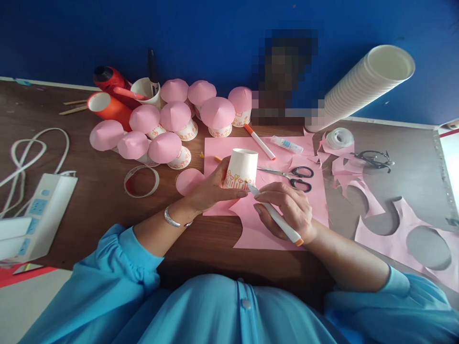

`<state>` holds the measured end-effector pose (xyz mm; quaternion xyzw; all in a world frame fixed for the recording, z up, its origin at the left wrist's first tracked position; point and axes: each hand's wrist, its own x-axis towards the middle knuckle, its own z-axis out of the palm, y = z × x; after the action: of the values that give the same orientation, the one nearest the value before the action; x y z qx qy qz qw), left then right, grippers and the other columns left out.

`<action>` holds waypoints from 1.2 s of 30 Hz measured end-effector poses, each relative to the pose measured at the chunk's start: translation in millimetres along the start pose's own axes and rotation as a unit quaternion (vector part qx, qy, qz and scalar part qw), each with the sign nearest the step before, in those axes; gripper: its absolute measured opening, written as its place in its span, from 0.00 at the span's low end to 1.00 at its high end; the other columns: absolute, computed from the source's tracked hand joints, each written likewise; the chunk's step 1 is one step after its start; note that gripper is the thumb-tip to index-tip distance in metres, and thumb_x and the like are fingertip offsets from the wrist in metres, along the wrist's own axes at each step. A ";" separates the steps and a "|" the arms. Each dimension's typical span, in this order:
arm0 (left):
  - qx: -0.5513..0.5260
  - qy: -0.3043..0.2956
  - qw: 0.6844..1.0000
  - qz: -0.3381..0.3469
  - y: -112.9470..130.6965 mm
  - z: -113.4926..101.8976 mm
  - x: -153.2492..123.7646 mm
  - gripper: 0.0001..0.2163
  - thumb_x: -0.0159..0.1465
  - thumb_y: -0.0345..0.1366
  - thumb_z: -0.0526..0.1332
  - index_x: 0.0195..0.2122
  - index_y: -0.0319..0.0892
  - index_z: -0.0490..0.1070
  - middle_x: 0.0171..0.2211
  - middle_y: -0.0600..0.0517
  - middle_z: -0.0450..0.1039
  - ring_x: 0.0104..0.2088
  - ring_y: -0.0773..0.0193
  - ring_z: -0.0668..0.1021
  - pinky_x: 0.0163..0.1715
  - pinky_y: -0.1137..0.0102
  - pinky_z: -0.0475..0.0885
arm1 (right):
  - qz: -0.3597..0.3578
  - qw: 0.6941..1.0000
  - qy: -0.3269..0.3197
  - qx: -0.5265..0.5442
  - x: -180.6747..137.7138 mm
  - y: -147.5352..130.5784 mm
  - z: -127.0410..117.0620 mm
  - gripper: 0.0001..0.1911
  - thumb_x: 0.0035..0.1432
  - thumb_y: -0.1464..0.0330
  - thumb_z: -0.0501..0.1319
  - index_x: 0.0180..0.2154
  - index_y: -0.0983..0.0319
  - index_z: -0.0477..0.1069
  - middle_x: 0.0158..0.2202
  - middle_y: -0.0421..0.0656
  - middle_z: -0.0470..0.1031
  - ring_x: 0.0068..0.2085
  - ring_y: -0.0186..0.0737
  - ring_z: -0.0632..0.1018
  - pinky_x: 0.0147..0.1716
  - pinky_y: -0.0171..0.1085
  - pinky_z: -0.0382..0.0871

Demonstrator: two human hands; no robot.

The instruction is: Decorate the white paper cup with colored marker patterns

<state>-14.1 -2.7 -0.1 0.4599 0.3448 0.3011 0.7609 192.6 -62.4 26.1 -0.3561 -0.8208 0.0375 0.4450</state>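
My left hand point(211, 187) is closed around an upside-down white paper cup point(242, 168) with orange drawings along its lower edge. It stands on a sheet of pink paper point(265, 229). My right hand point(287, 210) grips a white marker point(278, 219) with an orange end, its tip touching the cup's lower edge. A pink paper circle point(187, 180) lies just left of my left hand.
Several cups topped with pink paper cones point(175, 117) are grouped behind. Scissors point(294, 174), another orange marker point(258, 141), a glue tube point(287, 144), tape rolls point(141, 180), a long stack of cups point(362, 83), pink offcuts point(405, 234), eyeglasses point(375, 158) and a power strip point(43, 210) lie around.
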 end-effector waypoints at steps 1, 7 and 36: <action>0.002 0.001 1.000 -0.002 0.6 0.3 0.0 0.33 0.52 0.39 0.79 0.57 0.49 0.66 0.49 0.51 0.70 0.51 0.55 0.75 0.50 0.59 0.74 | 0.000 1.000 0.000 -0.001 0.2 0.0 0.2 0.05 0.66 0.74 0.62 0.44 0.62 0.70 0.31 0.44 0.77 0.31 0.38 0.81 0.29 0.36 0.78; 0.006 -0.020 1.000 -0.007 0.9 0.1 0.7 0.34 0.53 0.39 0.78 0.58 0.48 0.64 0.49 0.50 0.71 0.51 0.55 0.76 0.49 0.59 0.74 | -0.003 1.000 0.001 0.001 1.5 -0.3 -0.1 0.05 0.67 0.74 0.61 0.45 0.62 0.69 0.31 0.44 0.77 0.32 0.38 0.81 0.29 0.35 0.78; 0.013 -0.004 1.000 -0.022 4.3 2.0 -0.7 0.34 0.52 0.40 0.79 0.57 0.47 0.65 0.49 0.49 0.71 0.51 0.51 0.76 0.50 0.56 0.76 | 0.007 1.000 0.008 0.000 0.3 0.2 -0.1 0.08 0.65 0.74 0.62 0.46 0.61 0.70 0.31 0.41 0.78 0.31 0.38 0.81 0.28 0.36 0.77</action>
<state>-13.5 -2.5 4.7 0.4627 0.3559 0.2781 0.7628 192.6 -62.1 26.3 -0.3623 -0.8146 0.0374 0.4513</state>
